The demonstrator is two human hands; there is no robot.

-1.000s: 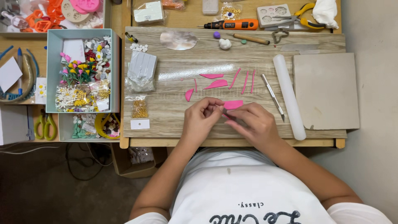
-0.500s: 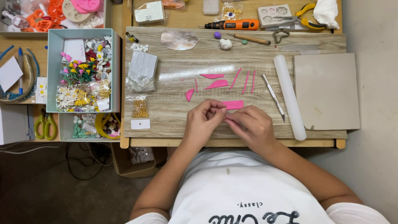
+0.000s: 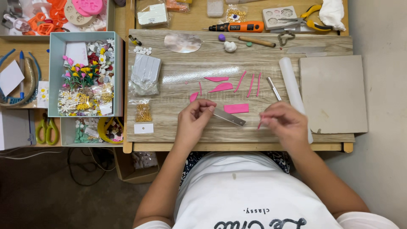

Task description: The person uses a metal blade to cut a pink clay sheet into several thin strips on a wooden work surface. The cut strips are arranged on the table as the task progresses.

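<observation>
Landmark: wooden board [image 3: 169,127] lying on the worktop [image 3: 186,17].

Left hand [image 3: 193,121] rests over the board's near edge, left of centre. Its fingers [image 3: 207,108] are pinched on one end of a thin flat metal blade [image 3: 229,117]. The blade is silver-grey, long and narrow, lying nearly flat on the board and angled slightly toward the near-right.

Right hand [image 3: 285,123] sits over the board's near-right part. Its fingers [image 3: 266,118] are closed narrow on a thin pink strip [image 3: 260,125], a short sliver that hangs down from the fingertips, just above the board.

Pink clay slab [image 3: 236,108]: small, flat, roughly rectangular, matte, evenly coloured. It lies on the board at centre, just beyond the blade; whether they touch I cannot tell.

Further pink offcuts [image 3: 220,87] lie at the board's centre beyond the slab: curved leaf-like slivers and three slim straight strips, apart from one another.

White roller [image 3: 292,91] lies on the board's right part, partly hidden by the right hand. A slim metal tool [image 3: 273,88] lies just left of it. Grey square tile [image 3: 333,93] covers the board's right end.
</observation>
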